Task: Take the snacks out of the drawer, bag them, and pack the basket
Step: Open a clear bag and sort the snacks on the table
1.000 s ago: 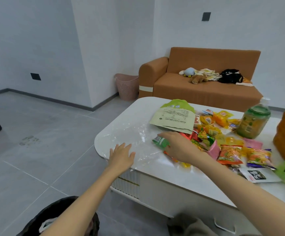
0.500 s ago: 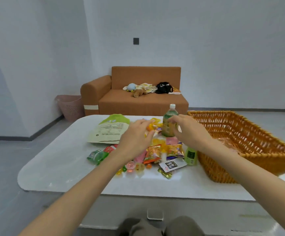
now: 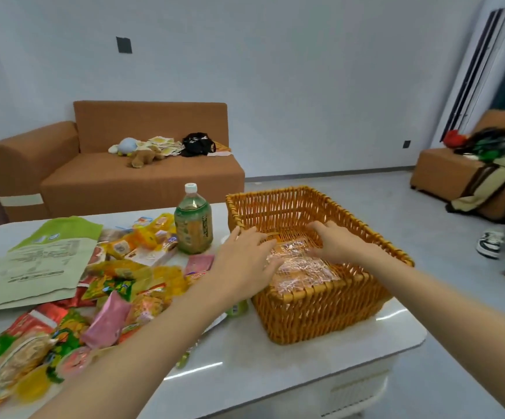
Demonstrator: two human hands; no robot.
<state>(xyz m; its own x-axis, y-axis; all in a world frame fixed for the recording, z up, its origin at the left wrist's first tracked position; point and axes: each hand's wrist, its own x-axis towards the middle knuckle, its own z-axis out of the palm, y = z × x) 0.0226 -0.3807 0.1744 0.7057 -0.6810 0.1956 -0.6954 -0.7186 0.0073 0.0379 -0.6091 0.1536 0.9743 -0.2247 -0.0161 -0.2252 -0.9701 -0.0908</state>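
I was in a home living room. An orange sofa (image 3: 142,173) stood behind my white coffee table (image 3: 275,367). Plush toys (image 3: 138,152) lay on it.

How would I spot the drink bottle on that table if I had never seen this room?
Start at the white table in front of the orange sofa. Between the heap of snack packets and the wicker basket stands the green bottle. It is the only upright thing there, with a white cap, while everything beside it lies flat.
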